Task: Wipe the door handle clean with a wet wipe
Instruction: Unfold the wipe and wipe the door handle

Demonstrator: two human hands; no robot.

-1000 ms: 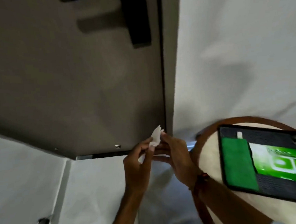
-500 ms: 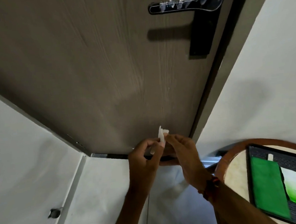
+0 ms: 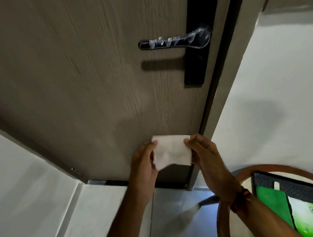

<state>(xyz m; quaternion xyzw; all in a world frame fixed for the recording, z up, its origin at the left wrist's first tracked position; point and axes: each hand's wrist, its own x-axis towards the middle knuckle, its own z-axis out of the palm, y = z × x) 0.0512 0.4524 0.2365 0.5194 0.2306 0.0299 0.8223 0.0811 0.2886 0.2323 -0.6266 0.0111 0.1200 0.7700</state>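
Now both grips [image 3: 172, 154] pinched on wipe [image 3: 171, 151] edges

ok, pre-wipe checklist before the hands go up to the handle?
1. Wet wipe unfolded, spread flat: ok.
2. Left hand and right hand each pinch one side edge: ok.
3. Door handle in view, nothing blocking it: ok.
4. Whitish smears on the handle, so there is something to clean: ok.
5. Wipe touching the handle: not ok, it is well below.
6. Wipe actually damp: cannot tell.
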